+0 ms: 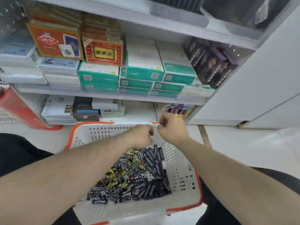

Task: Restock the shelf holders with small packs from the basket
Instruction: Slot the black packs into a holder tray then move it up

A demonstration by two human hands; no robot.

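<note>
Both hands are up at the far rim of the basket (100, 133), close together, nearly touching. Left hand (141, 137) has fingers curled in; right hand (172, 129) likewise curled, with something thin and pale between the two. Can't tell what it is or whether either hand really grips it, too small and blurred. Small packs (129, 174) sit in the near half of the basket: black ones stacked on edge to the right, black-yellow-white patterned ones heaped loose to the left. Pile looks large, so my read is the restock is early or mid-way at best, with most stock left to move. No shelf holder clearly identifiable; a colourful display (178, 109) on the low shelf (139, 109) just beyond the right hand may be the target, not sure. Basket is white plastic with orange trim, on the pale floor (243, 143) between the person's knees. Beyond: white shelving with teal boxes (142, 75), red card boxes (55, 41), dark purple boxes (211, 62) to the right, and a red carton (19, 109) at far left.
</note>
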